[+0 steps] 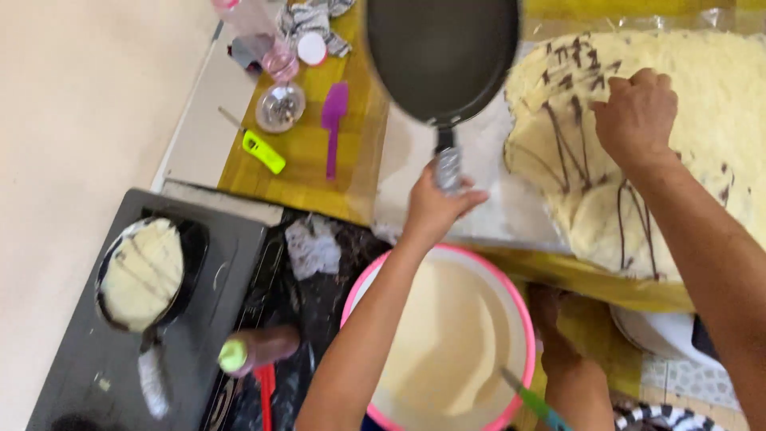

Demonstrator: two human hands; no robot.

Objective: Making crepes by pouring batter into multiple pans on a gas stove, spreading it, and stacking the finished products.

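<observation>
A: Head view. What does the left hand (435,209) hold?

B: Its fingers wrap the handle of a dark frying pan (441,57), held tilted over the desk (307,160), far centre.

A: Right hand (636,118)?

B: It rests on a stack of pale crepes with dark drizzle lines (670,152), far right; the fingers are curled down onto the top crepe. I cannot tell whether they pinch it.

A: Surroundings?

B: A pink-rimmed bowl of batter (447,335) sits near centre. On a black stove (215,271) at near left stands a second pan with a crepe (144,275). A purple spatula (333,120) lies far left.
</observation>
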